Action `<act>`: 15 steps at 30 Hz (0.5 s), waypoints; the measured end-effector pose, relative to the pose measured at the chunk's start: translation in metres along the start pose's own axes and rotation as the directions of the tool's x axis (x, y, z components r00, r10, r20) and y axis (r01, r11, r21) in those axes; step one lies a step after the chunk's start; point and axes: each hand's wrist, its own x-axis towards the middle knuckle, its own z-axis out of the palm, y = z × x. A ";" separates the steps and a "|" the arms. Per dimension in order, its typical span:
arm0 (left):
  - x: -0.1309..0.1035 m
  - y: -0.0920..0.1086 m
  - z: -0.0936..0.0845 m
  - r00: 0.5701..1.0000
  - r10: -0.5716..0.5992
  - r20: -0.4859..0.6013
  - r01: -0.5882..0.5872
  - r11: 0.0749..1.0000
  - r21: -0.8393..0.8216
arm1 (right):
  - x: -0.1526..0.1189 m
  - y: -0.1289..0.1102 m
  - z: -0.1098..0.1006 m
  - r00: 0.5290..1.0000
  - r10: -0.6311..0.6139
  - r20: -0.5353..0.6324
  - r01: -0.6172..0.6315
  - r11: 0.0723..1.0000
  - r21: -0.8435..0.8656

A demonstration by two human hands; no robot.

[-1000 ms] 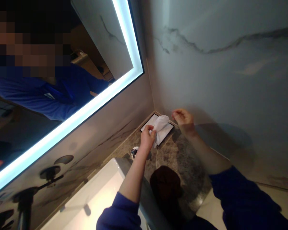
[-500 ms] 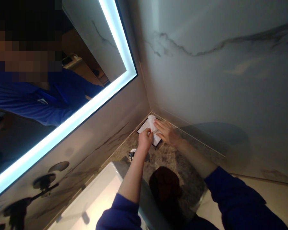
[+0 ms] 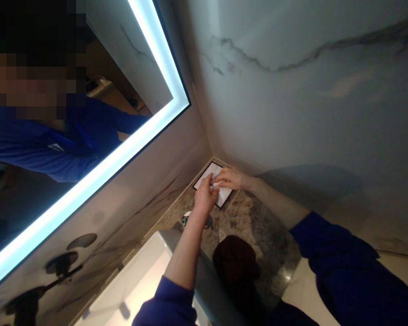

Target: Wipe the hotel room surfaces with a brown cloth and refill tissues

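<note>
White cloth (image 3: pixel 215 185) over a dark-edged tray (image 3: pixel 222 198), brown marbled counter (image 3: pixel 240 219), lit mirror (image 3: pixel 129 68) toward ten o'clock, basin (image 3: pixel 160 242) toward seven, left hand (image 3: pixel 206 194) at the cloth's seven o'clock, right hand (image 3: pixel 231 178) at three, each grip's fingers bent, whether pinching cannot be told.

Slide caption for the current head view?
Left hand and right hand at a white cloth on a dark-edged tray, stone counter corner.

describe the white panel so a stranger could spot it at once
Find the lit mirror and drop from its lower right corner to the mottled counter. In the counter's far corner, partly hidden by the left hand and right hand, lies the panel. Dark-edged, it stands apart from the white basin.
</note>
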 end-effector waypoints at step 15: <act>0.009 0.006 -0.005 0.987 -0.156 -0.038 0.160 0.980 0.122 | -0.003 -0.001 -0.003 0.989 0.122 -0.088 -0.133 0.982 -0.135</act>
